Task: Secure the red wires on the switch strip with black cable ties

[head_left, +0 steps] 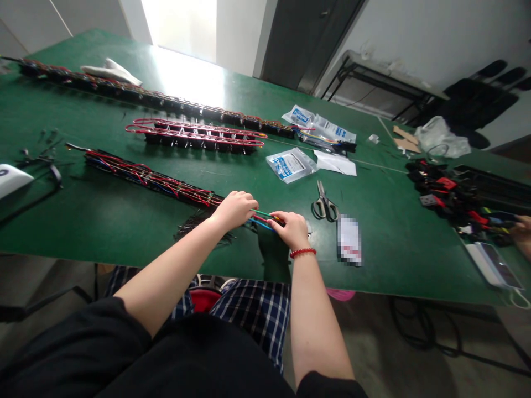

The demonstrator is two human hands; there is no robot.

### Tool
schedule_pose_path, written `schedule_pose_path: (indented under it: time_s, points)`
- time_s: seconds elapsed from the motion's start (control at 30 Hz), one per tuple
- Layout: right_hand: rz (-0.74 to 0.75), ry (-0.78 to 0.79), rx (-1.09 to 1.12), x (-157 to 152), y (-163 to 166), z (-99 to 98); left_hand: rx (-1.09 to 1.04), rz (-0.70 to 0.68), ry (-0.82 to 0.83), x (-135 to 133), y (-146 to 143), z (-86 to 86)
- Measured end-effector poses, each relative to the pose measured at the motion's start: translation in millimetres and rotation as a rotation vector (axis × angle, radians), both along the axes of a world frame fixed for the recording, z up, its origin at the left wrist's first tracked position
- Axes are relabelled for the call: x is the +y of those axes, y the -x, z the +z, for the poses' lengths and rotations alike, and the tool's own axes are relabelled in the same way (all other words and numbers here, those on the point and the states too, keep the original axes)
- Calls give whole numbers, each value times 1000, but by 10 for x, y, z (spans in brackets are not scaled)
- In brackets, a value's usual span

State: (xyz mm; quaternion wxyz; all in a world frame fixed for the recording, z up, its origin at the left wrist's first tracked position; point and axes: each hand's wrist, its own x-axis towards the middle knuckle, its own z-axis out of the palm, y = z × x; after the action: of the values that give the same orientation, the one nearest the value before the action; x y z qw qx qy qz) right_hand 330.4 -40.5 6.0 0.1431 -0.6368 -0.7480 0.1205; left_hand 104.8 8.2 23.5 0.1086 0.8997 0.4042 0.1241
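Note:
My left hand (235, 210) is closed around the right end of a long bundle of wires (166, 184), red and black along most of its length. Green, red and blue wires (260, 220) run from it across to my right hand (292, 229), whose fingers pinch their far ends. What sits at those ends is mostly covered by my fingers. Just below the bundle lies a pile of thin black strips (194, 225), partly behind my left forearm. Scissors (324, 203) with dark handles rest to the right of my right hand.
Beyond lie a coiled red wire bundle (199, 134) and a longer wire bundle (166, 101). Plastic packets (291, 165) and white paper (335, 163) are behind the scissors. At right are black and red parts (446, 190), with another person's hand (521, 232) at the edge.

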Motion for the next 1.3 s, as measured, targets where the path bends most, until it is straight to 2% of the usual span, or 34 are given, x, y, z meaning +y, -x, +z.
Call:
schedule_pose_path:
  time_s: [0.17,0.33,0.6,0.7,1.0,1.3]
  points:
    - [48,-28,133,-16,-54,-15,55,-39,-35,-157,4,-28]
    - [130,-33,291,-7,-135,-13,65,-61,-63,-154,-48,-124]
    - [123,-42,323,27,-157,-119,-187,114,41,-234,-247,-359]
    - [128,-51,323,23,-153,-114,-245,128,79,-237,-251,-397]
    - [153,-39,300,17,-155,-47,-281,84,107,-189,-200,-448]
    - [102,12,429,-43,-174,79,-213,100,142,-171,-221,-351]
